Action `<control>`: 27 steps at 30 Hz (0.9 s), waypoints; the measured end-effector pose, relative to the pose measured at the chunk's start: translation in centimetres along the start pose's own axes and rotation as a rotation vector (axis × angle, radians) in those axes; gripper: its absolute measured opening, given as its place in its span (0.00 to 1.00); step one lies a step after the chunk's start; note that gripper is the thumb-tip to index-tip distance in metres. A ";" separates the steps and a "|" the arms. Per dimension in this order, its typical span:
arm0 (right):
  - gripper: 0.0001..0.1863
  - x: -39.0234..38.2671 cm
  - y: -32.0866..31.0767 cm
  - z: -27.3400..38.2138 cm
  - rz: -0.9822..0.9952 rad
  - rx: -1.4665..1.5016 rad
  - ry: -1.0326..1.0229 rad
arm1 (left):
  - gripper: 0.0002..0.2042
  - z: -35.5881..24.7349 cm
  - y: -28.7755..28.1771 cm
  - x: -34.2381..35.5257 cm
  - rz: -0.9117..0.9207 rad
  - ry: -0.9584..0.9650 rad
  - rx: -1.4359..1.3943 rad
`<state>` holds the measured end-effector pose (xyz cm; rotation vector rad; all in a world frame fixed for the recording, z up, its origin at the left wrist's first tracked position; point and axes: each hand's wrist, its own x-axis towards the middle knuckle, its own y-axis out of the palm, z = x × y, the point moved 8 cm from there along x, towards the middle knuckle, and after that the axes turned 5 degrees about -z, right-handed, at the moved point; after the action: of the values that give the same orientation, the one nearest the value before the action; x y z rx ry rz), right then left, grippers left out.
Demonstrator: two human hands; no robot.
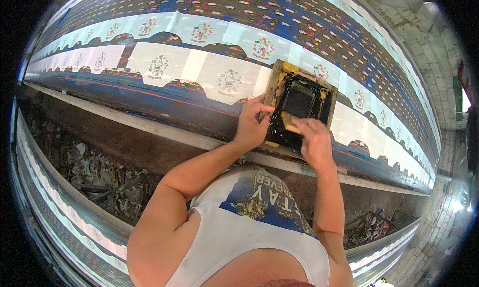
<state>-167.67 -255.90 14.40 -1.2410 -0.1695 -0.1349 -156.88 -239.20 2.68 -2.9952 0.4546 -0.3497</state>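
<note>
A wooden screen-printing frame (272,87) smeared with black ink lies tilted over the row of white fabric pieces on the long table. Its dark mesh window (299,100) shows in the middle. My left hand (253,121) grips the frame's left side, with fingers bent over its edge. In my right hand (316,141) is a small wooden squeegee (289,122), pressed inside the frame near the lower end of the mesh. The squeegee's lower edge and the fabric beneath the frame are hidden.
Left of the frame lie white fabric pieces (227,79) with dark outline prints. Pale blue pieces (202,31) with coloured prints form a row farther back. A rail (164,129) runs along the table's near edge. Scraps (110,182) litter the floor below, and another printing table (75,237) stands behind me.
</note>
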 end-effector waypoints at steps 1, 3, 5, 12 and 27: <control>0.35 -0.9 -0.1 0.7 -0.002 0.012 -0.007 | 0.17 0.0 0.0 0.0 -0.004 0.002 0.017; 0.36 -2.7 -0.1 1.9 -0.009 0.036 -0.012 | 0.19 -0.5 0.2 0.1 -0.003 0.005 0.050; 0.35 -3.8 0.2 2.6 -0.006 0.049 -0.008 | 0.21 -1.0 0.1 0.0 -0.006 -0.026 0.077; 0.25 -8.1 0.2 0.8 -0.108 0.249 0.102 | 0.27 0.3 0.7 0.1 0.073 0.022 0.171; 0.19 -24.2 -5.6 -17.3 -0.573 0.503 0.547 | 0.17 -6.1 15.5 -4.3 0.033 0.069 0.073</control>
<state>-191.50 -273.78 9.27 -0.5934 -0.0692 -0.8658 -166.67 -252.95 5.72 -2.9095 0.4854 -0.4582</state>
